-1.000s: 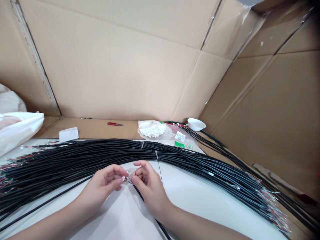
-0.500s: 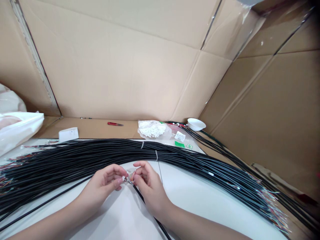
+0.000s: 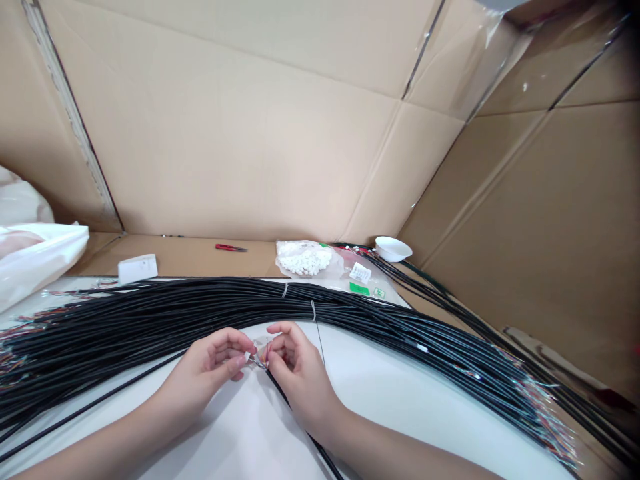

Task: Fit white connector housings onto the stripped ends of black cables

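Between finger and thumb of my left hand (image 3: 213, 363) is a small white connector (image 3: 247, 357). My right hand (image 3: 295, 370) is closed in a pinch on thin coloured wires (image 3: 262, 362) at the stripped end of a black cable (image 3: 278, 387). Some of these wires lead across to the connector; their exact seating is too small to make out. From there the cable passes under my right wrist to the bottom edge. Just beyond both hands lies a thick bundle of black cables (image 3: 200, 310), tied with light ties (image 3: 313, 311).
Behind the bundle lie a clear bag of white connectors (image 3: 306, 259), a white bowl (image 3: 393, 249), red-handled snips (image 3: 231, 248) and a paper label (image 3: 137, 269). White plastic bags (image 3: 40, 257) stand at left. Cardboard walls (image 3: 240, 127) rise at the back and right.
The wires at my right fingertips have shifted slightly, with one dark strand now standing up. Both hands stay in nearly the same place.
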The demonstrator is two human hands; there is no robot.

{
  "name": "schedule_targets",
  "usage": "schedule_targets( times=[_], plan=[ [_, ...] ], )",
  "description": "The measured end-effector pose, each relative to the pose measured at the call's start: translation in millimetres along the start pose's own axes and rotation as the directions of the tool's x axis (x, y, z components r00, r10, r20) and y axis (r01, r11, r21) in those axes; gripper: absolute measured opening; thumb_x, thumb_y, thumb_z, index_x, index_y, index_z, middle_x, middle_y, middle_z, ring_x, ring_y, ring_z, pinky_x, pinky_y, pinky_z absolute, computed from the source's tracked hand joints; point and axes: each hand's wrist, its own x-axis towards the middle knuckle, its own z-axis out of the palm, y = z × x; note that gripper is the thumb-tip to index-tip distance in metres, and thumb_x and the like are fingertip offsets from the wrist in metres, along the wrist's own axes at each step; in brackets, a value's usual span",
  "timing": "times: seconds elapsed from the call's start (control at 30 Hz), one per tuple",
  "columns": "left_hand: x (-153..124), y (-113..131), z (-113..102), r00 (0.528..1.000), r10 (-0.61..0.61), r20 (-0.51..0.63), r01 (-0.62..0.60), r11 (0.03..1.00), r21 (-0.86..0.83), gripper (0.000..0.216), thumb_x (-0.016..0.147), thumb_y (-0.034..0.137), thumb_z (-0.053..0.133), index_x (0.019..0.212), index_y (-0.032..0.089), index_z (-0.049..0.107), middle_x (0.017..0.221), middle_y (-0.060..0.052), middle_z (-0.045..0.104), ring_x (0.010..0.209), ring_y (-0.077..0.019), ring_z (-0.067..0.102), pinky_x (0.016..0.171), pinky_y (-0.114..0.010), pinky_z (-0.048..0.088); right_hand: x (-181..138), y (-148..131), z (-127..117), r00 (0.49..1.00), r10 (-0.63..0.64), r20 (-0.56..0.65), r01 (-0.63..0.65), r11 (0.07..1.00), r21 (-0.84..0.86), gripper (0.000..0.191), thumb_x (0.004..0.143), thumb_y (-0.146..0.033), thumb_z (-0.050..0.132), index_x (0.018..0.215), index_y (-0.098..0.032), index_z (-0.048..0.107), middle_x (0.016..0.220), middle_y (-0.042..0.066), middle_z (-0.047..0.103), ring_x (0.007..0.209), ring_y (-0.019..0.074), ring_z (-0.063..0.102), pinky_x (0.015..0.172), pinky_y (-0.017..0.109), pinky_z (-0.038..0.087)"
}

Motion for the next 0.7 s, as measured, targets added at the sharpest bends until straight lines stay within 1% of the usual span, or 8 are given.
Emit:
schedule_targets(
  times=[0.27,0.43,0.53,0.7],
  plan=[
    [2.0,-3.3,-1.0,1.0,0.006,-0.002,-0.006,1.0,0.014,0.007,0.073,0.016,0.057,0.079,0.018,0.06,0.079,-0.002,0.062,0.073,-0.0169,0.056,0.062,-0.026,0.045,1.3,2.7,-0.4,1.0,-0.002,-0.007,0.002,1.0,-0.01,0.024,0.072,-0.011,0.047,0.095,-0.02,0.045,0.072,-0.001,0.055,0.065,0.0116,0.052,0.06,0.023,0.04],
    [1.7,-4.3,-1.8,1.0,0.013,0.015,-0.013,1.0,0.018,0.008,0.074,0.017,0.057,0.081,0.018,0.06,0.078,-0.002,0.062,0.073,-0.0164,0.056,0.062,-0.025,0.044,1.3,2.0,-0.2,1.0,-0.016,-0.009,0.016,1.0,0.002,0.013,0.072,-0.011,0.047,0.082,-0.02,0.044,0.07,-0.002,0.052,0.062,0.0102,0.049,0.059,0.021,0.039],
    [2.2,-4.5,-1.9,1.0,0.014,0.018,-0.014,1.0,0.013,0.009,0.073,0.016,0.057,0.081,0.018,0.06,0.079,-0.002,0.063,0.075,-0.0169,0.056,0.063,-0.025,0.044,0.8,-0.1,-0.3,1.0,-0.023,-0.017,0.023,1.0,0.011,0.013,0.072,-0.011,0.047,0.081,-0.02,0.042,0.07,-0.003,0.05,0.061,0.0096,0.047,0.057,0.021,0.038],
    [1.7,-4.9,-1.9,1.0,0.022,0.016,-0.022,1.0,0.013,0.009,0.073,0.016,0.059,0.081,0.018,0.06,0.079,-0.002,0.063,0.074,-0.0165,0.056,0.063,-0.025,0.044,0.3,-3.9,-1.2,1.0,-0.015,-0.015,0.014,0.996,-0.088,0.008,0.073,-0.011,0.045,0.076,-0.018,0.047,0.068,-0.002,0.051,0.06,0.0097,0.046,0.056,0.02,0.037]
  ],
)
